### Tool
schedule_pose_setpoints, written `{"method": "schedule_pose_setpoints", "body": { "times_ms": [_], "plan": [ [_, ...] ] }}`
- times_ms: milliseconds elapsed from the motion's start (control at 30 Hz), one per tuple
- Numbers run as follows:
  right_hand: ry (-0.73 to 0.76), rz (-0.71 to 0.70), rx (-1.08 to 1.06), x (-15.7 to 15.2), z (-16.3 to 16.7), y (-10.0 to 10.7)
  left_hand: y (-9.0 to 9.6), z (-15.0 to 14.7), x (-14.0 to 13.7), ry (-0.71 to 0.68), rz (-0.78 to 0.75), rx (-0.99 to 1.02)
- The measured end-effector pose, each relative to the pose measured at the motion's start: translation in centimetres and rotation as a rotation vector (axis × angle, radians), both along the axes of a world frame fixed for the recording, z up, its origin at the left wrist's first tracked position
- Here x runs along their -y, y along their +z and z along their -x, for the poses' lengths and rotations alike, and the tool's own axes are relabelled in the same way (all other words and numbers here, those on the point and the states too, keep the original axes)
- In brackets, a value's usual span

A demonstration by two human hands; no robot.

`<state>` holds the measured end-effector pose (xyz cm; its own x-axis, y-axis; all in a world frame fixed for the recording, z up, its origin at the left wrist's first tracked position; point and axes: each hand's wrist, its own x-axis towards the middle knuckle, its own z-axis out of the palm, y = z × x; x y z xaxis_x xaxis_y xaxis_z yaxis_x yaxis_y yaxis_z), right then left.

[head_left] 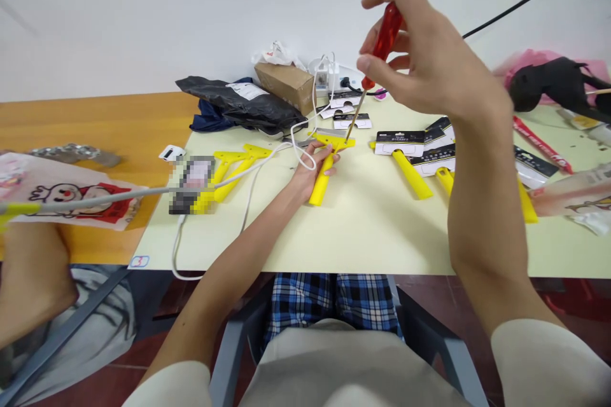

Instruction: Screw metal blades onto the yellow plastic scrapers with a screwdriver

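My left hand (312, 172) is closed around the handle of a yellow scraper (321, 186) just above the table. In my right hand (410, 57) is a screwdriver with a clear red handle (389, 32), gripped between thumb and fingers. Its shaft slants down to the left, and the tip meets the scraper's wide head near the right end. A screw at the tip is too small to make out. Two more yellow scrapers (241, 168) lie to the left. On the right, other yellow scrapers (413, 175) have black-and-white cards (399, 142) over their heads.
A black plastic parcel (243, 105) and a cardboard box (286, 84) lie at the back, beside a white power strip (346, 76). A white cable (258, 168) loops close to my left hand. Another person's arm (33, 267) is at far left. A red strap (541, 145) lies right.
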<state>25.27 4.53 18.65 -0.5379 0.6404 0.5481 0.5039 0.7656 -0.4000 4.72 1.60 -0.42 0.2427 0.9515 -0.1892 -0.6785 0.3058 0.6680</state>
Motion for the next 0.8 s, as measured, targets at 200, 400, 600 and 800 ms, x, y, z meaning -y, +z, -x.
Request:
{"method": "schedule_pose_setpoints", "body": {
  "times_ms": [200,400,600,800],
  "plan": [
    [0.041,-0.046,-0.159,-1.1,-0.4,-0.2,-0.2,0.1,0.0,-0.005,-0.025,-0.001],
    [0.053,0.010,-0.031,-1.2,-0.8,-0.5,-0.1,0.0,0.0,-0.001,-0.002,-0.035],
    [0.086,0.026,-0.128,-0.5,-0.5,0.1,0.0,0.0,0.3,-0.022,-0.038,-0.046],
    [0.004,-0.066,-0.105,-0.6,0.1,-0.4,-0.2,0.0,0.2,-0.025,-0.051,-0.035]
  ]
}}
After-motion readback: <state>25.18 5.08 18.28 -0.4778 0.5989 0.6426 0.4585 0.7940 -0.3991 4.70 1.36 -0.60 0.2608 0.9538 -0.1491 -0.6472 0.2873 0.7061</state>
